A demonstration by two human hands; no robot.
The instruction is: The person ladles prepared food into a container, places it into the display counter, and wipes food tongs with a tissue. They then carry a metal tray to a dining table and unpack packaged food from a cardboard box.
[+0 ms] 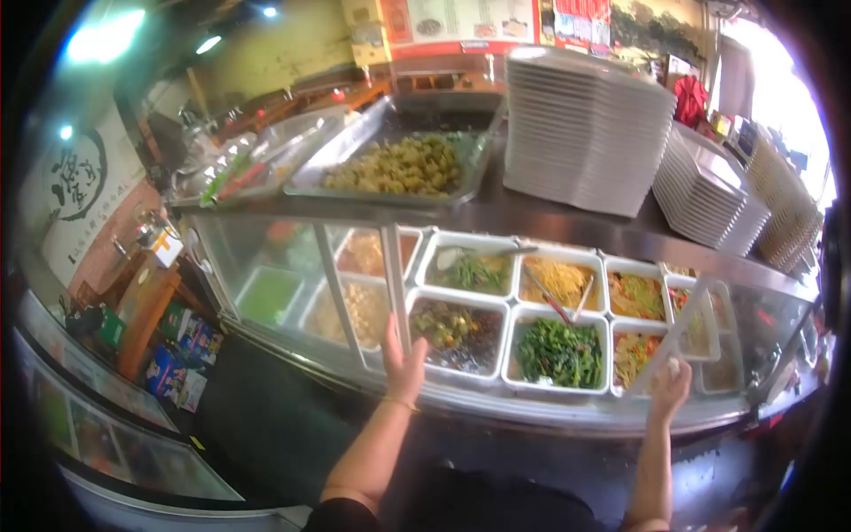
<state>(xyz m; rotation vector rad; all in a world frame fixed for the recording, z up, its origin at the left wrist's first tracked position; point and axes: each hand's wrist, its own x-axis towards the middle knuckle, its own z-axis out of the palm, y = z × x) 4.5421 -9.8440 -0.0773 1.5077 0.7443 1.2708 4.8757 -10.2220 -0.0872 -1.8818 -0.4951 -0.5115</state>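
My left hand (404, 362) is at the frame of a sliding glass door (394, 293) of the food case, fingers spread, with the thumb pointing right. Beneath a metal shelf, the case holds white trays; one with dark green leaves (560, 353) lies between my hands, and one with a dark mixed dish (456, 337) is just right of my left hand. At the right, my right hand (671, 381) is closed around a small white cloth-like item (674, 365), close to the slanted glass edge and the tray of sliced food (635, 355).
On the metal shelf (612, 232) stand a tall stack of white plates (585, 133), a shorter stack (709, 195) and a metal tray of fried pieces (399, 166). A wooden stool (146, 310) and boxes (182, 355) are at the left.
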